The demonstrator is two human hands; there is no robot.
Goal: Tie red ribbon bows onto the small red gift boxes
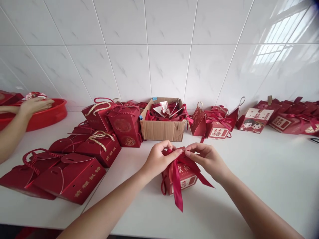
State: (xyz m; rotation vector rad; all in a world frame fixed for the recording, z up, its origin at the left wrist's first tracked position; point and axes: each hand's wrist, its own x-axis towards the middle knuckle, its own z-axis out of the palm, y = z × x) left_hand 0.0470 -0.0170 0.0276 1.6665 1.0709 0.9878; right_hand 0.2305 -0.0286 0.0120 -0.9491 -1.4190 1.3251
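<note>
In front of me on the white table stands a small red gift box (184,176) with a pale label on its front. A dark red ribbon (177,186) is on its top, and two tails hang down over the front and right side. My left hand (161,159) pinches the ribbon at the upper left of the box, thumb against fingers. From the right, my right hand (208,159) also pinches the ribbon near the top middle. The fingertips of both hands nearly meet there and partly hide the ribbon's knot area. A twisted red cord hangs at the box's left side.
Behind the box is an open cardboard carton (163,131) full of red ribbons and tags. Several red boxes with rope handles (84,179) stand at left. More red gift boxes (216,129) line the tiled wall. A co-worker's hand (37,104) is over a red basin (59,111).
</note>
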